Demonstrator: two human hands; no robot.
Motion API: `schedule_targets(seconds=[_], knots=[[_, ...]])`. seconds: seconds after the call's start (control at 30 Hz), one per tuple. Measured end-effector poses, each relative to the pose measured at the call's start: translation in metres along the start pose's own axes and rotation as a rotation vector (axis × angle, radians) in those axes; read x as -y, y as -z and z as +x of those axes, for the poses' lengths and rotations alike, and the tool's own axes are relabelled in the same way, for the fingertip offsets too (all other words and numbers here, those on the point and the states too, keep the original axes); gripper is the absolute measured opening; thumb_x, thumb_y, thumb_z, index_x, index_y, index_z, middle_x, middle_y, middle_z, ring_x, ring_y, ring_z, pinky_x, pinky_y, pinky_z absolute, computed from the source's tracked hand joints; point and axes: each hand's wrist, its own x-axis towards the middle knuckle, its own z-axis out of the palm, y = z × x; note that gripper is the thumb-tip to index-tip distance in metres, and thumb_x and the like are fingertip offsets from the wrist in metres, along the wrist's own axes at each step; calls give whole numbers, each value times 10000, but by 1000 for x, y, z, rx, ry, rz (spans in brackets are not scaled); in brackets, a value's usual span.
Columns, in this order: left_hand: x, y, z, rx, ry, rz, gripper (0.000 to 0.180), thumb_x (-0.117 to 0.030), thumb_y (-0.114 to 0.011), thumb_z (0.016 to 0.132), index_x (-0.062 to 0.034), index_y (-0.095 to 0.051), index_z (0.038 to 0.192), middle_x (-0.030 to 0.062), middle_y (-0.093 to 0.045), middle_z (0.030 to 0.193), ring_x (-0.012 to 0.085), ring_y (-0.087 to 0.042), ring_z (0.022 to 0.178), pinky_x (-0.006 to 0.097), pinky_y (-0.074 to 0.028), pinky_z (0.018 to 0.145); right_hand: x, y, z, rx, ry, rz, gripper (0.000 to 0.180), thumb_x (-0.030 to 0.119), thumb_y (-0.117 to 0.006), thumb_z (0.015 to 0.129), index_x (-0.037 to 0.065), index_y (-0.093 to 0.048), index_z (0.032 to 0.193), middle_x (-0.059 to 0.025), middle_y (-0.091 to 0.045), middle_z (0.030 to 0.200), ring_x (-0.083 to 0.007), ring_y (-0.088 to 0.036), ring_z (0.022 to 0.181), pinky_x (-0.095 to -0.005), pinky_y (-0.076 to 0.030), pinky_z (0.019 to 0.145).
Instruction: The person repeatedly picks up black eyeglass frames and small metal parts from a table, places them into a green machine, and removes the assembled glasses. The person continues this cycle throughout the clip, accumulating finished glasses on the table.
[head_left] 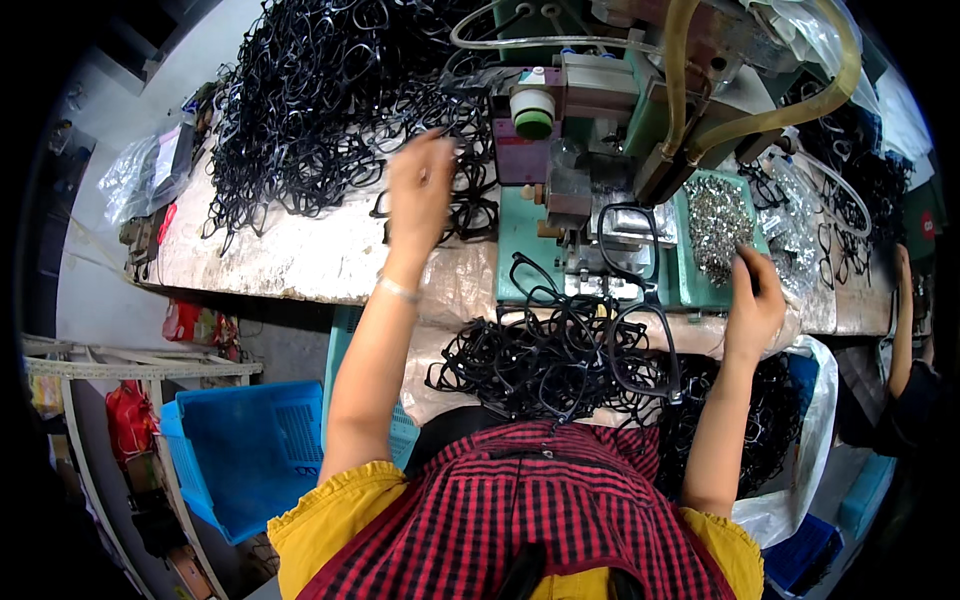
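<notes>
Frames (300, 110), black, lay heaped at 11 o'clock on the bench (290, 255). We saw the left hand (420, 190) reaching into the heap's edge, fingers curled toward a frame; grip unclear, cannot tell if anything was held. The right hand (752, 300) at 3 o'clock sat at the tray (690, 285) of metal bits (718, 222), fingers pinched; held part too small to tell. One frame (630, 222) sat on the green machine (585, 150) at 12. More frames (545, 355) piled at 6, by the lap.
</notes>
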Motion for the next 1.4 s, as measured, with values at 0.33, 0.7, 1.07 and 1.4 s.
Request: schedule_targets(seconds=[0.33,0.7,1.07,1.4], knots=[[-21,51,23,707,-312,351,445,59,-602,692,-35,-645,1125,153,-619,1205,363,-548,1148,415,-443,1005,106,-5,14,236,204,263,185,-38,-678,806,-18,-719,985,-94,-710,951,-174,-650,894,-274,-488,837],[-5,71,1,339,-414,641,93,-25,-662,799,-33,-699,884,121,-690,1124,315,-596,845,414,-489,797,120,-52,14,211,-107,747,453,-11,-708,806,-63,-552,1228,-68,-676,901,-99,-621,883,-224,-472,836],[-95,84,-10,81,559,-894,334,-409,-423,1056,-116,-541,949,-44,-394,617,61,-332,473,225,-321,426,145,-36,-7,318,-61,835,502,-15,-671,821,-29,-525,1300,-138,-666,1154,-204,-638,1064,-307,-466,957],[-204,-5,-53,1047,891,-1467,283,-336,-388,1047,-84,-484,963,234,-682,874,224,-637,685,316,-520,605,8,-25,28,67,243,-450,129,129,-739,765,50,-702,861,-179,-643,1217,-372,-515,1251,-476,-419,1024]])
